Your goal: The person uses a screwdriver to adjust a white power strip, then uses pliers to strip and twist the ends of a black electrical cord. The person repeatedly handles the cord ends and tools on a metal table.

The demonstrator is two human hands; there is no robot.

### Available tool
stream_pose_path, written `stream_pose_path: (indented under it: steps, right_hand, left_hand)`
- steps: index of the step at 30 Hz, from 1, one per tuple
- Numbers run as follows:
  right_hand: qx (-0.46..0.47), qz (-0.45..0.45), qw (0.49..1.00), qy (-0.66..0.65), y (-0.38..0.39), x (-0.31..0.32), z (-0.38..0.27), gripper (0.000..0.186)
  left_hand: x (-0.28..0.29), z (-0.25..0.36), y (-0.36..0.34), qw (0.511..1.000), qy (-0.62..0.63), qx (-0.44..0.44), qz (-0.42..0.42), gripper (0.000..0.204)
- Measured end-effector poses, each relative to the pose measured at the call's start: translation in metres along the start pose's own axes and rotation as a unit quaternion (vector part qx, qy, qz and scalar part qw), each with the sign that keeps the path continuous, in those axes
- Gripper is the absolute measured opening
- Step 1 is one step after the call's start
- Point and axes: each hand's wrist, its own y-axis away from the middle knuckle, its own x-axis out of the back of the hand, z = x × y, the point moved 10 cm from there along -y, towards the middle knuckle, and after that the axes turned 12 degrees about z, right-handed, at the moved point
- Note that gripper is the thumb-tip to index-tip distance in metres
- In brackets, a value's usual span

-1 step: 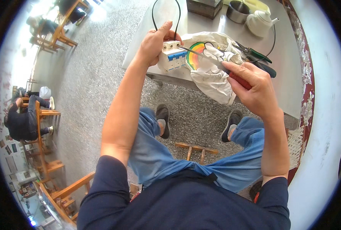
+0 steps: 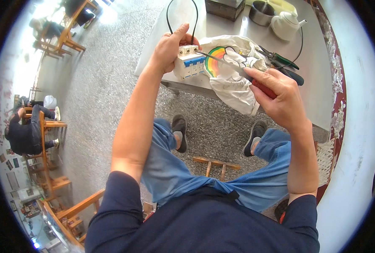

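My left hand (image 2: 169, 49) is closed round a white circuit breaker (image 2: 189, 66) with a blue strip across its front, held at the table's near edge. A black wire (image 2: 168, 16) loops up from behind the breaker's top; where its ends go in is partly hidden by my fingers. In my right hand (image 2: 280, 95) is a screwdriver (image 2: 226, 64) with a red handle. Its long shaft slants left, and the tip meets the breaker's top right terminal. Under the shaft lies a crumpled white cloth bag (image 2: 242, 90) with a rainbow print, hanging over the edge.
On the grey table (image 2: 309, 99), green-and-black-handled pliers (image 2: 286, 61) lie right of the bag. Farther back stand a white teapot (image 2: 285, 26), a metal pot (image 2: 261, 16) and a dark box (image 2: 224, 8). A wall is at the right. People sit on wooden chairs (image 2: 48, 124) at far left.
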Motion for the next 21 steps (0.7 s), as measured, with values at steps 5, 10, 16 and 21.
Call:
stream_pose_path:
  steps: [5, 10, 16, 21]
  right_hand:
    - [0.053, 0.015, 0.998, 0.017, -0.004, 0.002, -0.013, 0.038]
    - [0.067, 0.0, 0.995, 0.075, -0.005, -0.004, -0.028, 0.04]
    - [-0.12, 0.016, 0.991, -0.061, -0.003, -0.006, 0.008, 0.036]
    - [-0.321, -0.028, 0.924, -0.207, 0.003, -0.023, 0.036, 0.034]
  left_hand:
    - [0.003, 0.001, 0.001, 1.0, -0.011, -0.002, -0.017, 0.055]
    - [0.017, 0.003, -0.002, 0.975, -0.188, -0.102, 0.057, 0.059]
    - [0.004, 0.005, -0.003, 0.994, -0.083, -0.058, 0.031, 0.052]
    - [0.014, 0.026, 0.008, 0.977, -0.149, -0.138, 0.073, 0.048]
